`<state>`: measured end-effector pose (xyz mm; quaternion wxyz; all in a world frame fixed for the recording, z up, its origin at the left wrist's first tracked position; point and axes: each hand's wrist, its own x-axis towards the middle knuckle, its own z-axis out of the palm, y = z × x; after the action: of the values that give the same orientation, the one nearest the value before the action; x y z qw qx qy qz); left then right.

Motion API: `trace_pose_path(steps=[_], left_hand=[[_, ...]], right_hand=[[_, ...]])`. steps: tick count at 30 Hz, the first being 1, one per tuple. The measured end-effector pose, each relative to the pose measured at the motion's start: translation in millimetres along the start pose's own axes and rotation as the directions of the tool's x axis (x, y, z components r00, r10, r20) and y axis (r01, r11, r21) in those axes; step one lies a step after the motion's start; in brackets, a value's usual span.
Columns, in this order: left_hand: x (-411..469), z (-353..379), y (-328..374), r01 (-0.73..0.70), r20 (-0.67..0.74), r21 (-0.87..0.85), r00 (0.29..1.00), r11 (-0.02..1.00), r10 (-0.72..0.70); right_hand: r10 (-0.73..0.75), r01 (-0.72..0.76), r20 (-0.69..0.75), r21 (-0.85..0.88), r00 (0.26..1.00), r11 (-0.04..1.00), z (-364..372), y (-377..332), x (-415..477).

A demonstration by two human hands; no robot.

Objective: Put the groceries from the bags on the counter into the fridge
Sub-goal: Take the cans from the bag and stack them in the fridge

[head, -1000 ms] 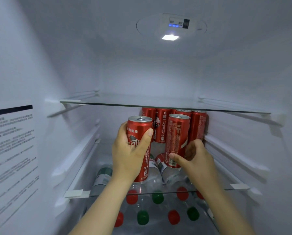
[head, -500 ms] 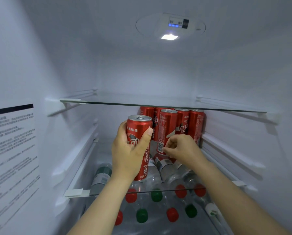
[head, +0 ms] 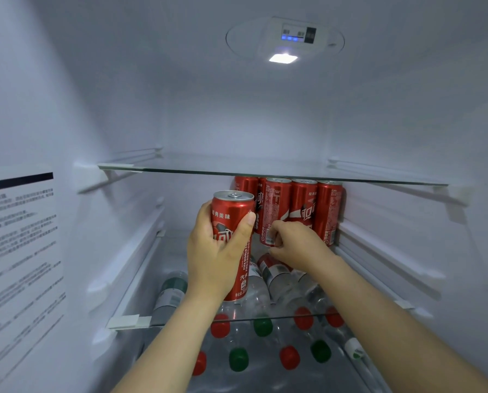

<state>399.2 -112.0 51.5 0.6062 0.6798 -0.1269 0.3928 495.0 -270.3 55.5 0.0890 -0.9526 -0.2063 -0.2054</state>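
Observation:
I am looking into the open fridge. My left hand (head: 214, 251) is wrapped around an upright red soda can (head: 231, 211), held over the front of the middle glass shelf (head: 129, 321). My right hand (head: 296, 242) reaches deeper, fingers curled around the bottom of another red can (head: 275, 202). That can stands in a row of several red cans (head: 328, 208) at the shelf's back right. The row's lower parts are partly hidden by my hands.
An upper glass shelf (head: 208, 167) hangs just above the can tops. Below the middle shelf lie several clear bottles with red and green caps (head: 262, 324). A printed label (head: 18, 236) covers the left wall. The lamp (head: 283, 58) glows on the ceiling.
My right hand carried its can from the front to the back and set it into the row. The left hand and its can barely moved.

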Motion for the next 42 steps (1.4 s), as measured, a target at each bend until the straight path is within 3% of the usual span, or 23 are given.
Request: trace_pose_path(steps=[5,11,15,19,29,34,39,42], left_hand=[[1,0,-3,-0.006,0.009,-0.005,1.0,1.0,0.006],[1,0,-4,0.001,0.015,-0.004,1.0,1.0,-0.001],[3,2,-5,0.014,0.024,-0.006,1.0,1.0,-0.014],[9,8,-6,0.082,0.084,0.028,0.993,0.996,-0.084],[58,35,-29,0.2,0.229,0.333,0.931,0.922,-0.284],[81,39,-37,0.195,0.212,0.543,0.909,0.817,-0.358],[77,46,-38,0.181,0.128,0.619,0.937,0.764,-0.326],[62,45,-48,0.149,0.091,0.579,0.965,0.802,-0.245]], right_hand=[[-0.031,0.029,-0.032,-0.073,0.999,0.997,0,0,5],[0.012,-0.011,-0.006,0.024,1.0,1.0,-9,9,-18],[0.124,-0.12,-0.024,0.113,0.992,0.986,-18,24,-45],[0.161,-0.154,-0.028,0.182,0.987,0.971,-12,29,-63],[0.198,-0.168,-0.066,0.307,0.978,0.937,-6,32,-69],[0.211,-0.174,-0.077,0.333,0.975,0.927,-7,32,-69],[0.206,-0.168,-0.081,0.341,0.975,0.925,-8,32,-69],[0.202,-0.162,-0.085,0.341,0.976,0.926,-7,32,-69]])
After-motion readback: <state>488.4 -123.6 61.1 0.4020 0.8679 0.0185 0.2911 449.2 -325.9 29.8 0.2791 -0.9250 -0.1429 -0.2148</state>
